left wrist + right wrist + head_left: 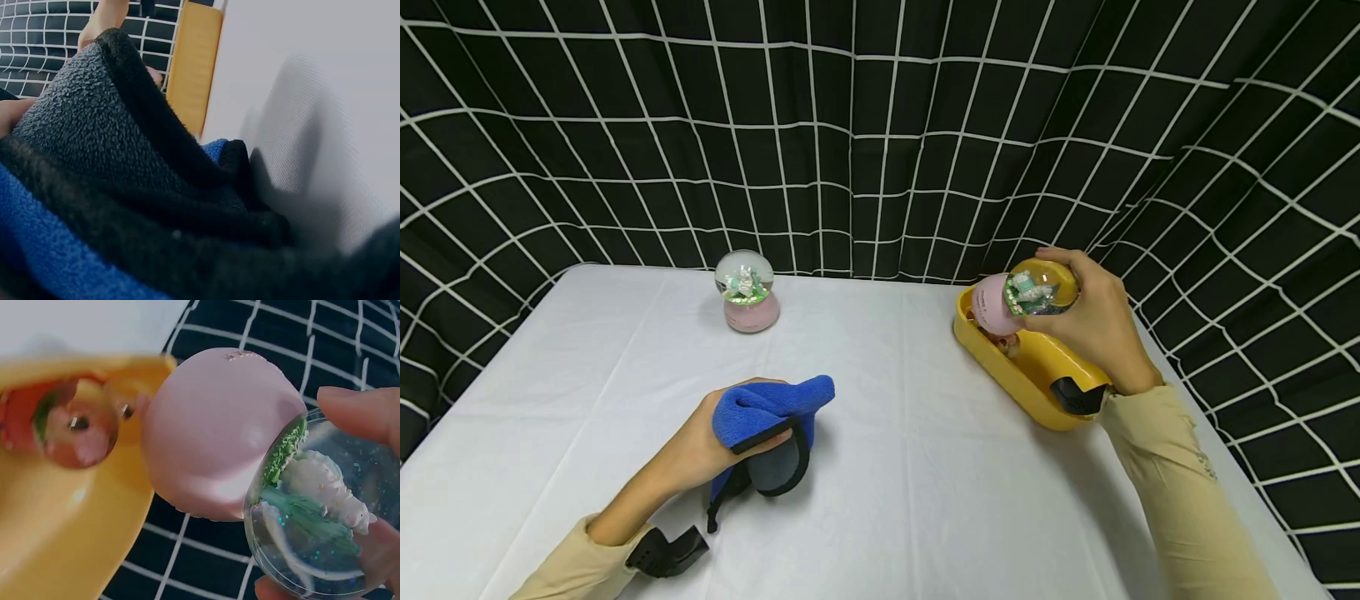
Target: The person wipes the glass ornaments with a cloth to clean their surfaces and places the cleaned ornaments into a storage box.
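Note:
My right hand [1086,312] grips a snow globe [1026,296] by its clear dome, tilted sideways with its pink base to the left, over the far end of a yellow tray [996,358]. In the right wrist view, fingers and thumb lie around the dome of the globe [312,506], which has a white figure and green bits inside. Another small globe [76,424] with a red base lies in the tray. My left hand [700,442] holds a folded blue and grey cloth [767,412] with black edging above the table; the cloth [106,119] fills much of the left wrist view.
A second pink-based snow globe [748,292] stands upright at the back left of the white-covered table [880,500]. Black curtains with a white grid [865,150] hang behind and along both sides. Each wrist carries a black camera mount [666,552].

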Demonstrator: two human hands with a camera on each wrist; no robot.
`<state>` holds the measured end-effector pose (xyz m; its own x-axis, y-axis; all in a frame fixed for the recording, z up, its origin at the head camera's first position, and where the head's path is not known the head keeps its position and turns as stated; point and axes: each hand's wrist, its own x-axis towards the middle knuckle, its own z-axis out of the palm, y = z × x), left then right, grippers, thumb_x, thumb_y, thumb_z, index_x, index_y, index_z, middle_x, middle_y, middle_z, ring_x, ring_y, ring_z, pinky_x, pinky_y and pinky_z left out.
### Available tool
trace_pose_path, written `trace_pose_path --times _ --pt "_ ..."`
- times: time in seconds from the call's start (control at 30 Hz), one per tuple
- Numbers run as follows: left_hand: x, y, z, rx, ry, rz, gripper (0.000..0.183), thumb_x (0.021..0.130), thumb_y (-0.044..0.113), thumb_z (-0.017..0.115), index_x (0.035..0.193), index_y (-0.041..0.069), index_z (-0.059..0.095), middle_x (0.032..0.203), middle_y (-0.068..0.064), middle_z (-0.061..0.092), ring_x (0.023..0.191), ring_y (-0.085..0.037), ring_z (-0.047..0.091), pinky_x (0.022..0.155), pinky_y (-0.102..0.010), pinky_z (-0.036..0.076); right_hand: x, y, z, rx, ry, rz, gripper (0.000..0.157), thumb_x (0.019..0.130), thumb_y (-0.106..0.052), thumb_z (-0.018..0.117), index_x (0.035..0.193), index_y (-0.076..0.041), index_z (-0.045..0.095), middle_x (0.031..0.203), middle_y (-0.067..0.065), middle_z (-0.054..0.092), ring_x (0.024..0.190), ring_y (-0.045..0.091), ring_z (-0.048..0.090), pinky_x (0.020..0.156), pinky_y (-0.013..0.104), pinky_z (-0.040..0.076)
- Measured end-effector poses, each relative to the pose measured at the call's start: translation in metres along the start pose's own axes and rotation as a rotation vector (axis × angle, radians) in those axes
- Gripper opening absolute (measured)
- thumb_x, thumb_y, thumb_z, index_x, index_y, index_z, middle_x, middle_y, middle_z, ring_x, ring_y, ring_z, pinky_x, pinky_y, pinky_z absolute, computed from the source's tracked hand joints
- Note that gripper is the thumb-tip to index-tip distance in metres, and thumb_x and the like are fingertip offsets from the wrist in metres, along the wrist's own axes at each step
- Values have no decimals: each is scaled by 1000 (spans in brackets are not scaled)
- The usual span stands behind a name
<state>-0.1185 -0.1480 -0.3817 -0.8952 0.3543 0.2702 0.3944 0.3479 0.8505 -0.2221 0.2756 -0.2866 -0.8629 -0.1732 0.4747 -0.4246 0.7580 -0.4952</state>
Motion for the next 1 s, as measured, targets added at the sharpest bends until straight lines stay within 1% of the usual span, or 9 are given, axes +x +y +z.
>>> trace_pose_path --times 0.07,0.13,0.2,0.23,0.27,0.37,0.57,0.73,1.0 --pt "0 -1 0 2 -2 -6 43 85 13 79 125 9 64 114 -2 73 103 -2 65 93 -18 50 3 5 -3 -19 -31 36 75 65 -3 90 132 -5 57 134 16 61 116 34 58 94 12 43" --pt "0 -2 -1 0 -10 -10 43 85 14 79 125 11 64 113 0 73 104 -3 66 93 -19 51 7 10 -6 -30 -66 67 75 67 -5 89 134 -6 56 136 18 58 119 36 55 101 30 49" --pt "0 -2 -1 -6 -21 -7 43 86 16 79 126 14 64 114 3 72 105 -4 66 94 -20 51 11 16 -9 -36 -104 85 76 68 -5 89 136 -6 54 138 20 56 121 39 52 101 51 49" --pt "0 -2 -1 -7 -26 -1 43 86 16 78 126 15 64 114 4 72 105 -5 66 94 -21 52 13 19 -10 -38 -123 89 77 69 -5 88 137 -5 53 139 21 54 122 40 50 99 59 47" --pt "0 -2 0 -9 -31 0 43 86 17 78 126 16 64 114 5 72 104 -5 66 94 -21 52 15 22 -11 -41 -141 93 77 70 -5 88 138 -5 52 140 23 53 123 41 48 99 62 45" --pt "1 -1 0 -13 -40 3 42 87 18 78 127 17 63 113 6 72 104 -6 67 94 -22 52 21 31 -13 -50 -186 96 77 71 -3 87 139 -4 51 140 24 52 122 42 47 98 63 45" --pt "0 -1 1 7 -26 -29 44 85 17 80 126 11 63 113 1 73 103 -4 66 93 -21 52 31 44 -11 -52 -290 118 74 73 7 81 139 -1 48 135 27 52 116 43 51 98 61 47" --pt "0 -2 0 18 -30 -47 46 84 18 80 126 10 63 114 1 72 104 -4 66 94 -21 51 39 52 -4 -67 -401 132 73 74 11 78 139 1 45 138 28 48 122 45 47 102 62 45" --pt "1 -3 1 5 -30 -61 47 83 16 81 126 10 63 116 -1 71 104 -4 65 93 -20 51 45 67 10 -80 -470 83 73 74 15 76 139 2 45 138 28 50 123 43 46 103 63 42"
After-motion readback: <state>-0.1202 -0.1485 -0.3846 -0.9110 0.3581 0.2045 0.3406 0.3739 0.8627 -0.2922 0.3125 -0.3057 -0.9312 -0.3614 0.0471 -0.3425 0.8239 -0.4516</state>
